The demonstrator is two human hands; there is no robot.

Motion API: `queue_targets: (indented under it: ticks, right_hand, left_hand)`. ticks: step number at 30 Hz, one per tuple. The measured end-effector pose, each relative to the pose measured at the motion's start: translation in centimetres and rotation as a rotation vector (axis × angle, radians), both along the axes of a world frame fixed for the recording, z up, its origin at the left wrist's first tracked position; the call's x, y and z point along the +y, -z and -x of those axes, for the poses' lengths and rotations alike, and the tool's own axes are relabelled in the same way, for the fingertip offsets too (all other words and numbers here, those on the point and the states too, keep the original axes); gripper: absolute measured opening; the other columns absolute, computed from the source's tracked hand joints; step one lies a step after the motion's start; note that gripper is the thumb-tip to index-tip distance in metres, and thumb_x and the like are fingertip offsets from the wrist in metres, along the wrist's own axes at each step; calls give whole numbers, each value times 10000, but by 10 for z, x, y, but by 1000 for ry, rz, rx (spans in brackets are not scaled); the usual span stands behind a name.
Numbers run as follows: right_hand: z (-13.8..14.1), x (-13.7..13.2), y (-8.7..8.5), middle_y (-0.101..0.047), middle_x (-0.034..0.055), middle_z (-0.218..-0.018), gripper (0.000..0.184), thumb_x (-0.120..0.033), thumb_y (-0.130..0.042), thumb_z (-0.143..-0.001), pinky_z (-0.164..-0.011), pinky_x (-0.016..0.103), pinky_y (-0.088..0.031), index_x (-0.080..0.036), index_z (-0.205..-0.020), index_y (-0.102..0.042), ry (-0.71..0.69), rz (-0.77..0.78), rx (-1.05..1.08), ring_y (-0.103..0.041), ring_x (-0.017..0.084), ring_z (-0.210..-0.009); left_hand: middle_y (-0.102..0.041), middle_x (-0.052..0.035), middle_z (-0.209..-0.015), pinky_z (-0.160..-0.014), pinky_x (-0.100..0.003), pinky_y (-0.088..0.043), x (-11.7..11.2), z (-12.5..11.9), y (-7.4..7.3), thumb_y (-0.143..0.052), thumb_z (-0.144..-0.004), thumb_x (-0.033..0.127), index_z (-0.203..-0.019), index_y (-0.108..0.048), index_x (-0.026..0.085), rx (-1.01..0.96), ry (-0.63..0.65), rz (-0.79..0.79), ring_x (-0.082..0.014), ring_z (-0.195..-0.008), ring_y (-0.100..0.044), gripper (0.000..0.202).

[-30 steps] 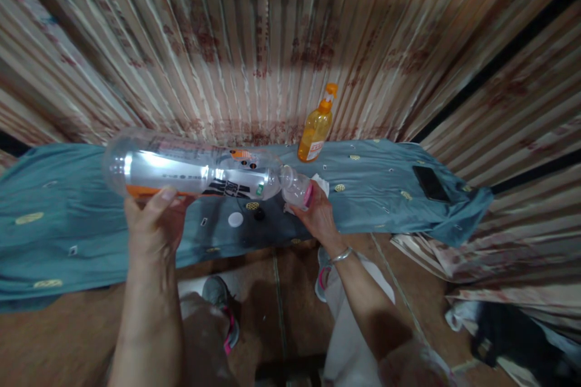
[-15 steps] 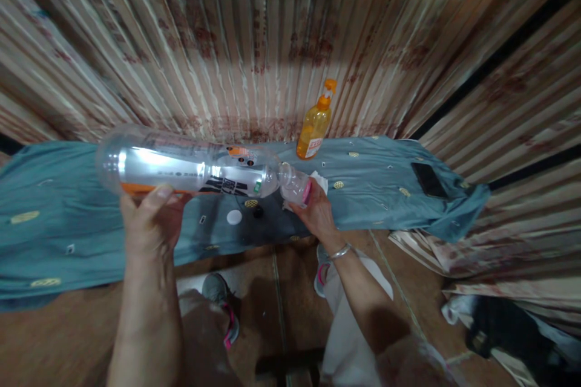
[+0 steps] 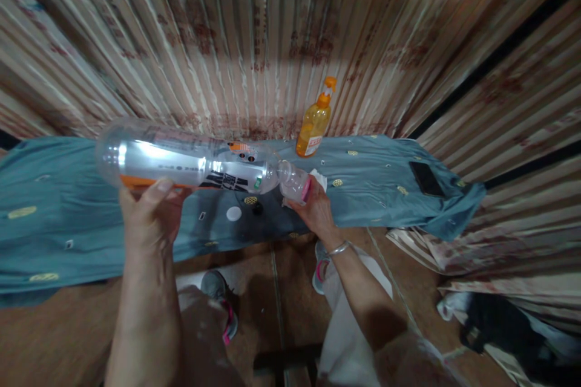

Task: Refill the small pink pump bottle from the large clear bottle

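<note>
My left hand (image 3: 154, 208) grips a large clear plastic bottle (image 3: 190, 160) from below, near its base. The bottle lies nearly level above the cloth, its neck pointing right and tilted slightly down. Its neck meets the mouth of a small clear bottle (image 3: 294, 183) with a pink base. My right hand (image 3: 314, 208) is closed around the pink end of that small bottle. A crumpled white tissue (image 3: 320, 179) shows just behind the right hand. Below the large bottle's neck, a white cap (image 3: 233, 213) and a small black cap (image 3: 257, 209) rest on the cloth.
A yellow pump bottle (image 3: 313, 130) with an orange top stands at the cloth's back edge. A black phone (image 3: 425, 179) lies at the right end of the green cloth (image 3: 363, 202). Striped curtains (image 3: 227, 54) hang behind. A dark bag-like bundle (image 3: 499, 320) sits low right.
Both hands keep their holds on the two bottles, which stay mouth to mouth. The view has shifted very slightly; nothing else visibly moves.
</note>
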State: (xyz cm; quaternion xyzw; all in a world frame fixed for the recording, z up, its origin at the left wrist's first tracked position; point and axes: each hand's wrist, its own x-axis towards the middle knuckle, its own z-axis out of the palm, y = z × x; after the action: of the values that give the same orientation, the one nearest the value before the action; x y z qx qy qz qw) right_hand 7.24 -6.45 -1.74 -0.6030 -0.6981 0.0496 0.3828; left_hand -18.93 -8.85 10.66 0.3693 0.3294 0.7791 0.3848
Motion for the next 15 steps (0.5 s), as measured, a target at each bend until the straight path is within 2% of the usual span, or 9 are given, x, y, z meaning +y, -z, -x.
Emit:
queue_targets:
  ticks: [6,10,15]
  right_hand:
    - [-1,-1,-1,-551,201,-1267,842,-333,-777,-669,-994,472,-467,-107,-1349,-335,-10,11,-4,-518,321,-1215]
    - [-2,-1,1,-539,213,-1286,829,-347,-756,-694,-1012,485,-450,-100,-1357,-324,-15,4,-8,-509,318,-1230]
    - [-4,-3,2,-532,212,-1295,819,-353,-735,-719,-1015,488,-448,-108,-1372,-305,-27,-9,-16,-504,315,-1236]
  left_hand:
    - [-634,9,-634,-581,-314,-576,1,2,1,-769,-438,181,-646,-622,189,-3,-6,14,-158,-624,-615,255]
    - [-625,28,-632,-546,-292,-570,1,2,1,-760,-417,171,-718,-635,202,-18,-6,23,-144,-603,-601,326]
    - [-574,56,-554,-594,-315,-582,2,3,2,-749,-432,175,-737,-615,217,5,9,26,-142,-595,-600,336]
